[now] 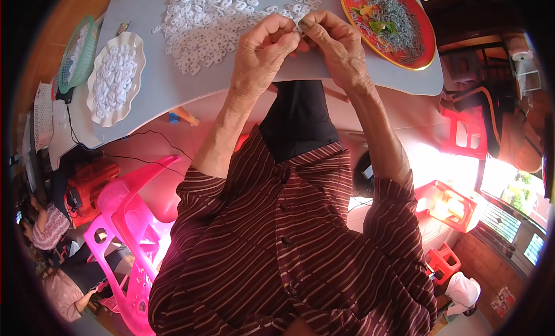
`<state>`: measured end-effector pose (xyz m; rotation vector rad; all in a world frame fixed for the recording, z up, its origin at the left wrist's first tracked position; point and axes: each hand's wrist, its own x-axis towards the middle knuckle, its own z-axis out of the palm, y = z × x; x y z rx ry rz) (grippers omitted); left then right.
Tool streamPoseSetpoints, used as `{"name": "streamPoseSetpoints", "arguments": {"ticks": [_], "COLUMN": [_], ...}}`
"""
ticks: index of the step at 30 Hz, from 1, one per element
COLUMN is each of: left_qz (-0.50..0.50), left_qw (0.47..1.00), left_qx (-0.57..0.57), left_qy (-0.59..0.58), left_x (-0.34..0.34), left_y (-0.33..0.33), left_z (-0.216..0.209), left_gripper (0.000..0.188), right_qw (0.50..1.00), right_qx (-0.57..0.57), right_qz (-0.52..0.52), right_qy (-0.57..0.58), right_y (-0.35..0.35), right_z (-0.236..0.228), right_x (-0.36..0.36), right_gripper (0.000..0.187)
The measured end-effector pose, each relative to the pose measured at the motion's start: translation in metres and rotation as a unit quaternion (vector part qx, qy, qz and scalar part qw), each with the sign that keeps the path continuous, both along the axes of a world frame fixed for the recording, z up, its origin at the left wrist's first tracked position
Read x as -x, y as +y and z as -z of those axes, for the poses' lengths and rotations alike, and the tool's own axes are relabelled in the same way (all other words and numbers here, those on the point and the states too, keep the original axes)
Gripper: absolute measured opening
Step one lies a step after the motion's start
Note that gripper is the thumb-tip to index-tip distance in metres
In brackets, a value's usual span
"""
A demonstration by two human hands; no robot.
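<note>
1. Grey-blue table (159,96), spanning nine to two o'clock.
2. Loose white plastic pieces (202,38), heaped at eleven o'clock.
3. Wavy-rimmed white dish (140,57), ten o'clock.
4. Gold-rimmed red tray (428,34), one o'clock.

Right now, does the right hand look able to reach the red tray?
Probably yes: the red tray lies close beside the right hand, with nothing visible blocking the way between them.

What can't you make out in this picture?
All in the head view:
Pale bit between left hand and right hand: shape hidden by fingertips.
White pieces: pile cut off by the top edge.
Grey pieces: too small and jumbled to tell apart.
</note>
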<state>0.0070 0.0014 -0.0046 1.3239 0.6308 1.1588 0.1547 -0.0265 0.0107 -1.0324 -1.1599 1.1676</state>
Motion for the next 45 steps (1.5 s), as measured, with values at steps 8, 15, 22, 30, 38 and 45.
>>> {"name": "streamPoseSetpoints", "arguments": {"ticks": [8, 15, 22, 30, 38, 45], "left_qz": [-0.014, -0.022, -0.031, -0.046, -0.101, 0.030], "left_qw": [0.999, 0.999, 0.999, 0.999, 0.721, 0.714], "left_qx": [0.024, 0.035, 0.028, 0.007, -0.499, -0.470], "left_qy": [-0.021, -0.017, -0.027, 0.012, 0.471, 0.517], "left_x": [-0.003, -0.004, -0.004, 0.005, 0.047, 0.038], "left_y": [-0.001, -0.005, -0.005, -0.002, 0.095, 0.117], "left_z": [0.001, 0.001, 0.002, -0.017, -0.037, -0.035], "left_gripper": [0.002, 0.001, 0.005, 0.006, 0.022, 0.016], "right_qw": [0.999, 0.997, 0.994, 0.997, 0.995, 0.995], "right_qx": [0.008, -0.002, -0.017, -0.034, -0.040, -0.054], "right_qz": [0.029, 0.055, 0.108, 0.058, 0.064, 0.066], "right_qy": [0.026, 0.047, -0.010, 0.034, 0.065, 0.046], "right_y": [0.003, 0.003, 0.001, 0.000, 0.001, -0.001], "right_z": [0.006, 0.008, 0.007, 0.009, 0.011, 0.010], "right_x": [0.002, 0.009, 0.015, 0.015, 0.012, 0.011], "right_gripper": [0.019, 0.020, 0.019, 0.016, 0.012, 0.012]}}
